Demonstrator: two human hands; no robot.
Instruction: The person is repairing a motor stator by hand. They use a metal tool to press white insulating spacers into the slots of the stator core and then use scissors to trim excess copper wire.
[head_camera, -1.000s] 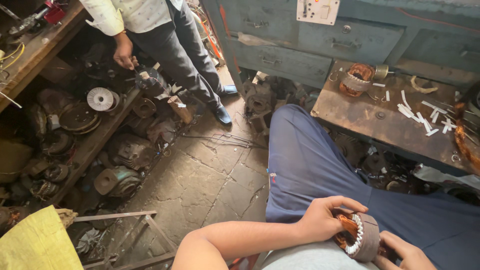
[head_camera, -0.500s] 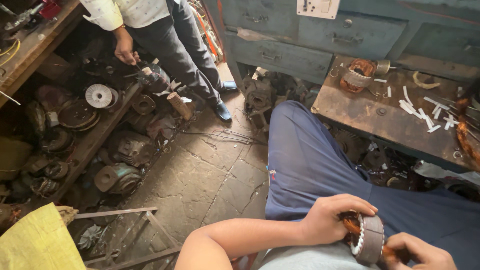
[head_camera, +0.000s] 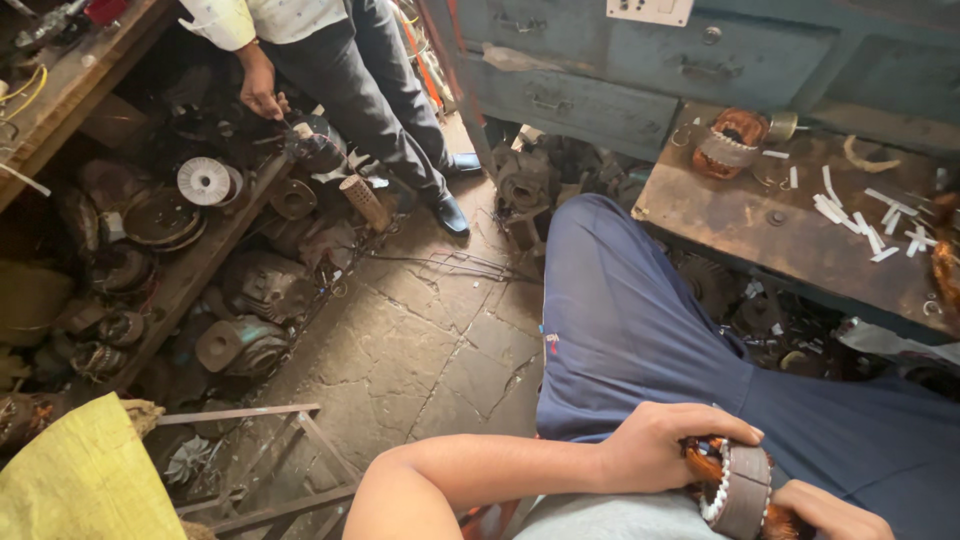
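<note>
- Cracked stone floor (head_camera: 420, 330) runs between a cluttered shelf (head_camera: 190, 270) of old motor parts on one side and a worn worktop (head_camera: 770, 235) on the other.
- Head view: the left hand (head_camera: 665, 447) wraps its fingers (head_camera: 725, 430) over the top of a motor winding (head_camera: 735, 488), a grey ring with copper coils, resting on the person's lap.
- The right hand (head_camera: 825, 510) grips the winding from below, fingers curled closed on it.
- Another person (head_camera: 340, 60) stands by the shelf; a second winding (head_camera: 730, 140) and white strips (head_camera: 860, 215) lie on the worktop.
</note>
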